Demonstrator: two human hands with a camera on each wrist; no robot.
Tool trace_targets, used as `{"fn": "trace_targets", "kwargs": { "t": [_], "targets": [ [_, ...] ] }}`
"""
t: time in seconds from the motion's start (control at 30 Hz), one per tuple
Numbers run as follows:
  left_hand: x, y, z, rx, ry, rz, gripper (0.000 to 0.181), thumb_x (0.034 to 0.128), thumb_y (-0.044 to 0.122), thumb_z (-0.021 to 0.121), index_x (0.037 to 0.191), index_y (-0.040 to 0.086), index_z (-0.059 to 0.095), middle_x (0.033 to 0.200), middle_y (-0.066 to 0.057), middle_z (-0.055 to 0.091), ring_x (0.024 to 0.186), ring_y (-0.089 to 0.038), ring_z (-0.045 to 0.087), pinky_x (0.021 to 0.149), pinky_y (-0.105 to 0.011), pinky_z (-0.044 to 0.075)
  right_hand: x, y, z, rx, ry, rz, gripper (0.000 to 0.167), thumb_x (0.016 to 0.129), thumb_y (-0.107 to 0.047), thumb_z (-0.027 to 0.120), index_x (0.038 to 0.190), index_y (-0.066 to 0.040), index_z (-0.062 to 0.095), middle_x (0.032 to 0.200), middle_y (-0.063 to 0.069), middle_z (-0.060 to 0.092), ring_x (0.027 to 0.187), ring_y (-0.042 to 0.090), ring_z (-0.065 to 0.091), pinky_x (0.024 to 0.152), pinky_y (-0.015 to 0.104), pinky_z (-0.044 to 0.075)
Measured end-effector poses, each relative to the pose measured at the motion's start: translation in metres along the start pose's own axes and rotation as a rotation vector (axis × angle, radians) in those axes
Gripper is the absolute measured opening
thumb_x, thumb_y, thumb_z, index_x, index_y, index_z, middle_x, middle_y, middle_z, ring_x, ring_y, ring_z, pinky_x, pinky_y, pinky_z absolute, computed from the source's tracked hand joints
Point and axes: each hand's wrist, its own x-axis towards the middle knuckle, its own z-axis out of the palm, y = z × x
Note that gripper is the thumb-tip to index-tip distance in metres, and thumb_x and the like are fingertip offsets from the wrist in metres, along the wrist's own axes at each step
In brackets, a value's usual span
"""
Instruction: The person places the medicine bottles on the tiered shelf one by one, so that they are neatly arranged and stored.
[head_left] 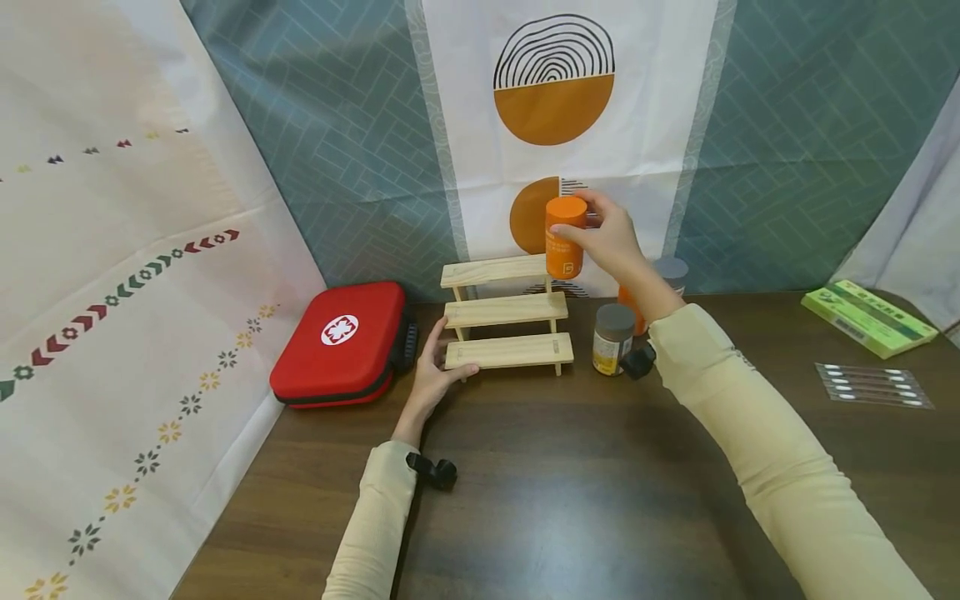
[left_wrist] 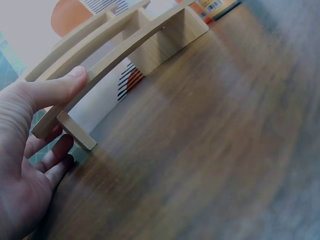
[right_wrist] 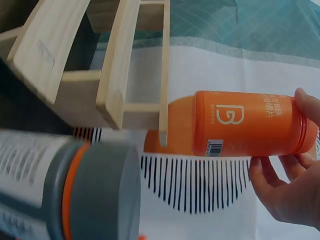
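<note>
A three-tier wooden shelf (head_left: pixel 504 310) stands at the back of the table against the curtain. My left hand (head_left: pixel 433 377) grips its left end, thumb on the lowest board (left_wrist: pixel 125 47) and the other fingers behind and below it. In my right hand (head_left: pixel 611 237) is an orange bottle (head_left: pixel 564 250), held upright in the air by its upper part, close to the right end of the top board. The right wrist view shows the bottle (right_wrist: pixel 245 124) with a white B-like logo, my thumb and fingers (right_wrist: pixel 280 182) around its lid end. No bottle stands on the boards.
Right of the shelf stands a grey-lidded bottle (head_left: pixel 612 337), with an orange bottle (head_left: pixel 639 317) and another grey-lidded bottle (head_left: pixel 670 271) behind, partly hidden by my right arm. A red first-aid case (head_left: pixel 341 342) lies left. Far right are a green box (head_left: pixel 868 317) and packed cotton swabs (head_left: pixel 873 385).
</note>
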Motion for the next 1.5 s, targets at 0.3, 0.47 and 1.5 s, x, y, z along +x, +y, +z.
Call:
{"fn": "trace_targets", "kwargs": {
  "t": [0.3, 0.47, 1.5],
  "targets": [
    [-0.001, -0.001, -0.002, -0.016, 0.002, 0.012, 0.099, 0.0787, -0.005, 0.076, 0.157, 0.015, 0.019, 0.137, -0.029, 0.045, 0.086, -0.016, 0.056, 0.063, -0.027, 0.051, 0.021, -0.011, 0.033, 0.065, -0.017, 0.009, 0.068, 0.086, -0.022, 0.074, 0.146, -0.014, 0.043, 0.143, 0.01, 0.05, 0.126, 0.027, 0.051, 0.104, 0.045, 0.047],
    [0.0, -0.002, -0.001, -0.009, -0.002, 0.007, 0.099, 0.0793, -0.003, 0.077, 0.157, 0.017, 0.019, 0.138, -0.029, 0.045, 0.091, -0.015, 0.055, 0.065, -0.027, 0.051, 0.031, -0.018, 0.051, 0.056, -0.05, 0.008, 0.068, 0.087, -0.022, 0.073, 0.147, -0.013, 0.042, 0.143, 0.01, 0.051, 0.126, 0.026, 0.052, 0.102, 0.046, 0.049],
    [0.013, -0.029, -0.001, 0.017, 0.057, 0.037, 0.1, 0.0766, -0.003, 0.079, 0.156, 0.025, 0.024, 0.134, -0.026, 0.051, 0.09, -0.015, 0.055, 0.062, -0.022, 0.05, 0.033, -0.007, 0.146, -0.003, 0.135, 0.028, 0.065, 0.088, -0.039, 0.071, 0.142, -0.014, 0.044, 0.137, 0.01, 0.057, 0.12, 0.027, 0.057, 0.101, 0.042, 0.048]
  ]
}}
